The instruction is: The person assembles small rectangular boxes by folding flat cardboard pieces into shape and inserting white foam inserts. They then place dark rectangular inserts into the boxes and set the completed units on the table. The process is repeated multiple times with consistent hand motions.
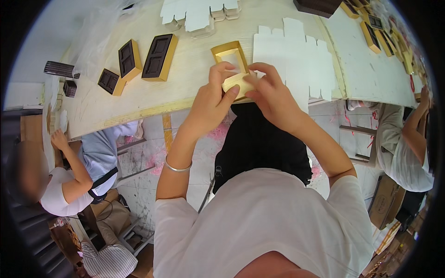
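Observation:
Near the table's front edge I have a gold cardboard box (239,47) between my hands, its far end an open frame and its near end a pale gold flap. My left hand (213,98) grips the near left side, thumb laid on the flap. On the right side, my right hand (274,96) has its fingers bent at the box's edge, slightly blurred; whether they pinch the card is hard to make out. Left of the box stand gold boxes with dark brown compartment trays, the largest one (159,58) closest to my left hand.
White flat card blanks (292,58) lie right of my hands, with more white blanks (199,14) farther back. Dark ridged trays (61,69) sit at the far left. More gold boxes (371,37) are piled at the far right. Co-workers sit on both sides.

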A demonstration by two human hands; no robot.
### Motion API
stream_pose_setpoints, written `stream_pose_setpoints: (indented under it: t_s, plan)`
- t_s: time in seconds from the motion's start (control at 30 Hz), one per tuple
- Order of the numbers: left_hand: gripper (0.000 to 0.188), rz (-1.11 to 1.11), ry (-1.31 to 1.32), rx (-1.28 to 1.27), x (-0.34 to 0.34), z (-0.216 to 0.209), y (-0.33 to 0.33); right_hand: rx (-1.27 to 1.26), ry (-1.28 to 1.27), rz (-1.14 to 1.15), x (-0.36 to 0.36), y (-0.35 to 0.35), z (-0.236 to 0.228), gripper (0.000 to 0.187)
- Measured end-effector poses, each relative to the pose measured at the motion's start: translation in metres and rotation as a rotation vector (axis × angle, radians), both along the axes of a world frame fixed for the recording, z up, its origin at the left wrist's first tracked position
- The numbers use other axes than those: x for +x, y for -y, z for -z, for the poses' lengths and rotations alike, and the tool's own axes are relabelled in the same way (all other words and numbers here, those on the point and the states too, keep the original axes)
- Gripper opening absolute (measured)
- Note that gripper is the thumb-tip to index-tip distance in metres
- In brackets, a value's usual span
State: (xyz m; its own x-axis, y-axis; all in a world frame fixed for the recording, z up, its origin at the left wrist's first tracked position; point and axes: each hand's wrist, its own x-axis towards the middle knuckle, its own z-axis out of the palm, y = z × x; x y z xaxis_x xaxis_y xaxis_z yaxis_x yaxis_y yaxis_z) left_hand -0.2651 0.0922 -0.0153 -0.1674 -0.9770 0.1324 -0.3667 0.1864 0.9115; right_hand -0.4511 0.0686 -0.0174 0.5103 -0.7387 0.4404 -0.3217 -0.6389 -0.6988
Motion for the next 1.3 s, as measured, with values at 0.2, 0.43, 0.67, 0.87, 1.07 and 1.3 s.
stream_pose_setpoints:
  t_s: [0.2, 0.43, 0.67, 0.87, 1.07, 1.3]
  plan:
    - [0.021, -0.014, 0.061, -0.134, -0.002, 0.007, -0.001, -0.514, -0.385, 0.006, -0.003, 0.005, 0.005, 0.023]
    - [0.016, -0.049, 0.319, -0.159, -0.011, 0.001, -0.009, -0.263, -0.514, -0.15, 0.001, 0.015, -0.011, 0.003]
    - [0.038, 0.128, 0.486, -0.334, 0.005, -0.056, 0.002, -0.336, -0.566, -0.324, -0.023, 0.035, -0.034, 0.009]
    - [0.066, 0.272, 0.719, -0.263, 0.031, -0.033, 0.043, -0.208, -0.405, -0.477, -0.056, 0.068, -0.057, 0.039]
    - [0.079, 0.08, 0.589, -0.113, 0.023, -0.04, 0.024, -1.078, -0.227, 0.431, -0.124, 0.175, -0.194, 0.036]
    - [0.074, 0.377, 0.596, -0.183, 0.029, -0.032, 0.057, -0.597, -0.779, 0.613, -0.17, 0.256, -0.259, 0.023]
